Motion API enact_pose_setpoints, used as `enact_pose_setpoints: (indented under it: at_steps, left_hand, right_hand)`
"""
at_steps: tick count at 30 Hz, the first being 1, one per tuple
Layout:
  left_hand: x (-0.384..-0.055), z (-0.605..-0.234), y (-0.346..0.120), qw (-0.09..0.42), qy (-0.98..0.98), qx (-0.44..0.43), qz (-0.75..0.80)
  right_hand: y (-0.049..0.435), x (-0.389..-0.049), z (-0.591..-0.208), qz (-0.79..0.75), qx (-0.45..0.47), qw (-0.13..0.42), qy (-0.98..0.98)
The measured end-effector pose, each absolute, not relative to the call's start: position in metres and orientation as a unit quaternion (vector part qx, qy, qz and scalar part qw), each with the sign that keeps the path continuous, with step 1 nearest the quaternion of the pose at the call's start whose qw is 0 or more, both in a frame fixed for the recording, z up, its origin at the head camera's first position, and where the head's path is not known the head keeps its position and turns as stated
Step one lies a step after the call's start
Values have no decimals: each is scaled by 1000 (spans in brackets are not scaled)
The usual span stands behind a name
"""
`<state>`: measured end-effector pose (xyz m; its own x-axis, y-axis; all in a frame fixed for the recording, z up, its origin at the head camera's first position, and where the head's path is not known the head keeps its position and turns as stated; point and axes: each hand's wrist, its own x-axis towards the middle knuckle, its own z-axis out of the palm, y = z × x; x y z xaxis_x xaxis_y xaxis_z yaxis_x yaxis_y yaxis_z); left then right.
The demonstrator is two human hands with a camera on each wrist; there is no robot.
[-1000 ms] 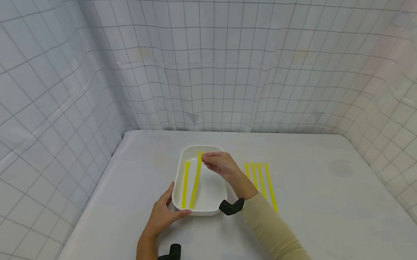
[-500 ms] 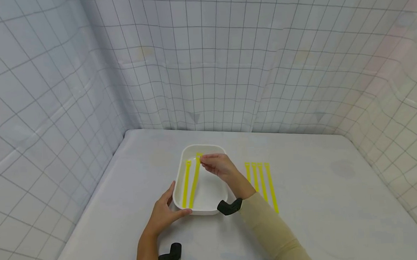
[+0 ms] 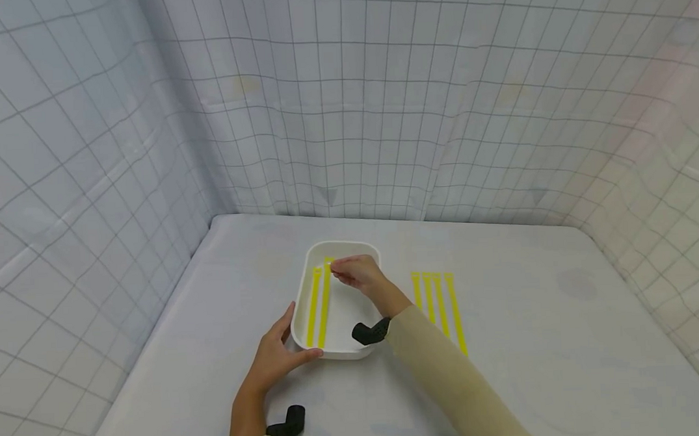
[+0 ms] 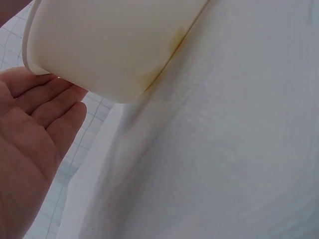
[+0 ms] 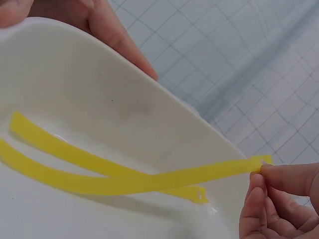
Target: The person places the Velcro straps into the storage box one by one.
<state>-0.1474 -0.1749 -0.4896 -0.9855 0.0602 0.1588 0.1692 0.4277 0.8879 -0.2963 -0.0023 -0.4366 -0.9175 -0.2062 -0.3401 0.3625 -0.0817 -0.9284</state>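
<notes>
A white tray (image 3: 344,356) with rounded corners stands on the table. My left hand (image 3: 273,358) holds its near left corner, thumb at the near rim and fingers along the left outer wall; the left wrist view shows those fingers (image 4: 55,99) under the rim. My right hand (image 3: 358,273) pinches the slotted far end of a yellow cable strap (image 3: 325,303) between thumb and fingertips. That end is raised, while the strap sags toward the tray floor. A second yellow strap (image 3: 314,307) lies in the tray to its left; in the right wrist view the held strap (image 5: 124,184) crosses over it.
Several more yellow straps (image 3: 456,314) lie side by side on the white table (image 3: 542,326), right of the tray and partly hidden by my right forearm. Gridded white curtains (image 3: 351,114) enclose the back and sides. Black wrist mounts (image 3: 371,333) sit on both wrists.
My right hand has moved slightly left with the pinched strap end, which now lies closer to parallel with the other strap. The left hand has stayed at the tray's corner.
</notes>
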Motion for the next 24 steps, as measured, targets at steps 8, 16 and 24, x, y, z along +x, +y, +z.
enact_pose_setpoints:
  at_steps: [8, 16, 24]
  left_hand:
    - [-147, -488, -174, 50, -841, -65, -535]
    - [-147, -487, -176, 54, -838, -74, -538]
    - [-148, -490, -175, 51, -831, -73, -549]
  right_hand:
    - [-8, -302, -443, -722, 90, 178, 662]
    - [-11, -310, -447, -720, 129, 179, 658]
    - [-16, -313, -452, -706, 145, 181, 669]
